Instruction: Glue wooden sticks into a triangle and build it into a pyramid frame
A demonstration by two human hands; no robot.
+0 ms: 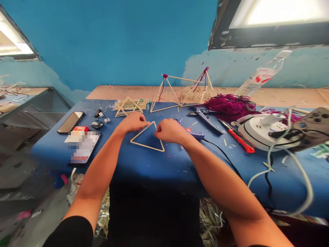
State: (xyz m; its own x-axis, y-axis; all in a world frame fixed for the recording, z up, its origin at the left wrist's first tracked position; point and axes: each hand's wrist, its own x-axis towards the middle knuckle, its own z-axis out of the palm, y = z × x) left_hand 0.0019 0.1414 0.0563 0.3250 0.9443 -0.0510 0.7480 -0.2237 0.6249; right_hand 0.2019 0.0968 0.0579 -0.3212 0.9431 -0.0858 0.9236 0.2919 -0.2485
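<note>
1. Triangle (147, 146) of three thin, straight wooden sticks, lying near the middle of the front edge of the desk (151, 168), whose covering is smooth and blue.
2. Left hand (132, 121): fingers curled, tips at the upper left stick near the top corner; whether they pinch it, I cannot tell.
3. Right hand (169, 130): thumb and curled fingers pinch the right-hand stick below that same corner.
4. Toward the back edge, two stick frames, one left (154, 99) and one right (209, 80), each with its peak wrapped in purple yarn.
5. Left of these, one bundle of sticks (146, 104) behind crossed sticks (129, 111) in triangular shapes.
6. Toward the back right corner, one tangled, stringy heap of yarn (231, 106) and one clear plastic bottle (262, 77), tilted in view.
7. Near the left edge, one flat, glossy phone (70, 122).
</note>
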